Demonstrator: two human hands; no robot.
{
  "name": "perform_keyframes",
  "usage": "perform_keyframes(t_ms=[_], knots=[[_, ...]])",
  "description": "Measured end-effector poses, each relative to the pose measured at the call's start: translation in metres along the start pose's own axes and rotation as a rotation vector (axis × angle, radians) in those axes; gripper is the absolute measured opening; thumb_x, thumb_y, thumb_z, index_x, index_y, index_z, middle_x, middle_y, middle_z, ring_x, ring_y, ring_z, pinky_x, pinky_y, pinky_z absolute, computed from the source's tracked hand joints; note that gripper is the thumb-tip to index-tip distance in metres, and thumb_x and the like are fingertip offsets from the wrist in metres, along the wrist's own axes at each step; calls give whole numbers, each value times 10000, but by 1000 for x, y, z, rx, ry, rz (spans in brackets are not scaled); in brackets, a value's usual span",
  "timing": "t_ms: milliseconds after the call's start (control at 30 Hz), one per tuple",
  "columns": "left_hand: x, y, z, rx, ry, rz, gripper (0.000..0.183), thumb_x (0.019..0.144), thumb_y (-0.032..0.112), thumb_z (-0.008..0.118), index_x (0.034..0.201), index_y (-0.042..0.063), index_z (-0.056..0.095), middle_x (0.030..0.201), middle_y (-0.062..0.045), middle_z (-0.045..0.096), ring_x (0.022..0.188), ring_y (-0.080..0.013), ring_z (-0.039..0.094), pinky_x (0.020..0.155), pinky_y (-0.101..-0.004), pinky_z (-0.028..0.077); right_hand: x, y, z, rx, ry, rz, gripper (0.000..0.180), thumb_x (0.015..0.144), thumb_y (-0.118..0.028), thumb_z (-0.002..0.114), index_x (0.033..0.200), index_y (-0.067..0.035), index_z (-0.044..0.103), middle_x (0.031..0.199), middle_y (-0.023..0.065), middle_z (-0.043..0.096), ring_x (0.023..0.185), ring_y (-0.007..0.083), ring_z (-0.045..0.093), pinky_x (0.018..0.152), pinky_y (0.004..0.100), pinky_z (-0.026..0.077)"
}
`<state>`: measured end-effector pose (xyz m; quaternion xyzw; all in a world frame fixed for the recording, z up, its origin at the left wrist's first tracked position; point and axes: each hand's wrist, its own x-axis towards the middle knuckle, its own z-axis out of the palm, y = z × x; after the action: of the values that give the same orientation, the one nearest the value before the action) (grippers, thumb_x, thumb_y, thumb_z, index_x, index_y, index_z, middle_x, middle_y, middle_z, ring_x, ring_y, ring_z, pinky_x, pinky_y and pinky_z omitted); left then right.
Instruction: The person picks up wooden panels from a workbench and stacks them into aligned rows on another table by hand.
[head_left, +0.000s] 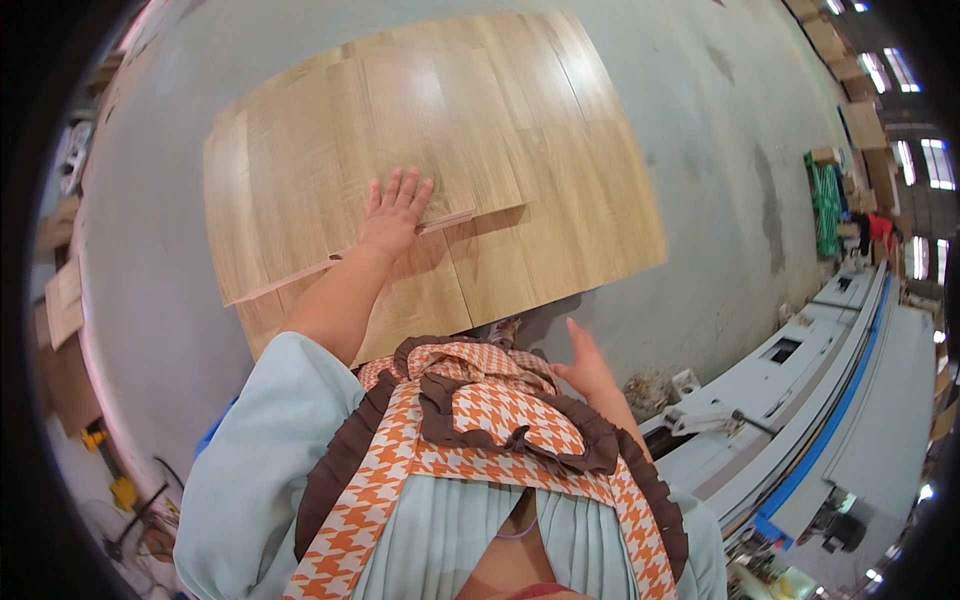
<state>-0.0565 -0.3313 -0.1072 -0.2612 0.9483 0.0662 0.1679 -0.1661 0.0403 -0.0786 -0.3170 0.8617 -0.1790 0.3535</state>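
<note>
Before me lies a broad stack of light wood-grain boards (555, 217). An upper layer of boards (300, 157) is set back from the near side, and its front edge forms a step across the stack. My left hand (394, 214) rests palm down on this layer at that edge, its fingers a little spread and gripping nothing. Beside my apron (517, 412), to the right of the stack's near edge, my right hand (589, 367) hangs in the air with thumb and fingers apart. It touches no board. What supports the stack is mostly hidden.
A long machine (795, 375) with a blue strip runs along the right side. Debris (646, 394) lies on the floor beside it. Farther off stand green racking (826, 206) and a person in red (879, 229). Boards (64, 304) lean at the left, beyond the grey floor (157, 210).
</note>
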Motion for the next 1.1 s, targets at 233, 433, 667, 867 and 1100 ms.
perform_keyframes(t_ms=[233,433,667,867,1100], knots=[[-15,-3,3,-91,61,-4,711,807,199,542,1397,194,145,1467,-31,68,1353,-229,25,1086,-448,33,-4,7,-3,-16,-75,6,862,637,-126,727,1351,-70,247,1328,193,344,1230,333,331,1004,368,309],[-82,62,58,-461,402,331,687,742,189,525,1355,62,241,1405,-168,225,1318,-311,177,1076,-440,137,4,-1,-19,-100,-200,-1,856,651,-162,735,1349,-60,250,1310,209,357,1201,338,367,969,369,340],[-166,55,122,-863,131,-109,554,749,156,503,1276,49,369,1280,-178,404,1176,-312,399,983,-358,334,51,18,-23,-94,-360,-82,789,650,-195,737,1318,-63,340,1206,193,493,1076,297,509,870,360,427],[-242,49,122,-862,129,-669,455,763,241,513,1193,95,489,1145,-144,545,1040,-298,522,878,-378,420,108,80,-32,-133,-658,-164,736,757,-303,666,1347,-80,284,1238,155,464,1096,242,478,899,343,396],[-289,203,170,-1032,-107,-891,387,764,291,523,1102,106,555,1071,-164,578,1004,-311,543,862,-383,429,143,127,-51,-121,-727,-185,668,742,-203,694,1292,-23,360,1151,148,522,984,215,543,824,319,435]])
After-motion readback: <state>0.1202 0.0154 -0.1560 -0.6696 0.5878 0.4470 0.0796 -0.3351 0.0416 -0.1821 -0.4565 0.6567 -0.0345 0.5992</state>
